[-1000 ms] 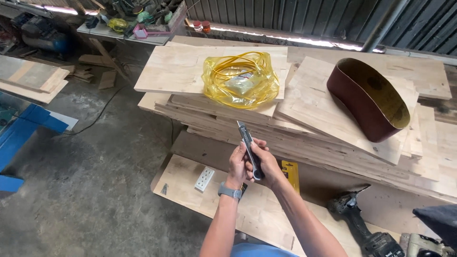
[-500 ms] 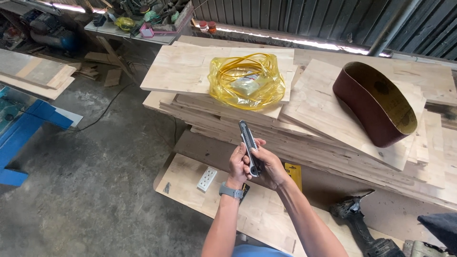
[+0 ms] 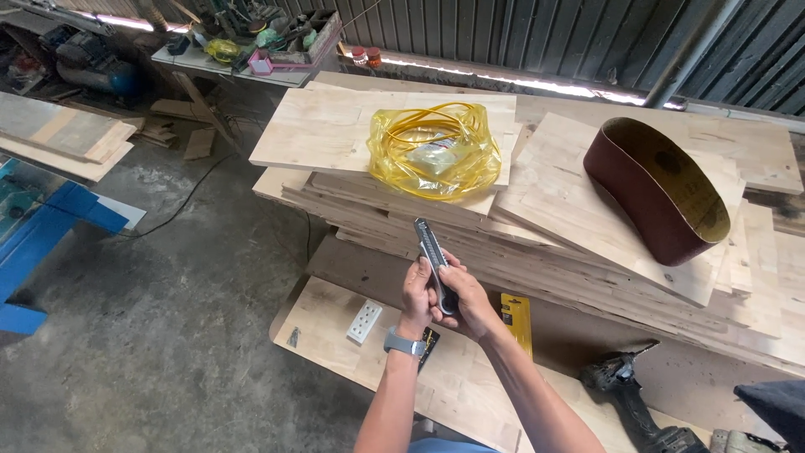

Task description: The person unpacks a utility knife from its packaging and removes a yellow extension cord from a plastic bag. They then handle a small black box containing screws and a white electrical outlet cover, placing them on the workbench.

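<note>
Gripping the utility knife [image 3: 436, 264] with both hands, the right hand [image 3: 464, 304] wraps its handle while the left hand [image 3: 416, 294] pinches near the slider. Blade end points up, away from the grip, toward the yellow bag [image 3: 434, 151]. Best keep thumbs off the edge.

Utility knife [image 3: 434, 262]: slim, dark grey body, tilted upright, tip pointing up-left, lower end gripped between both hands above the board stack.
</note>
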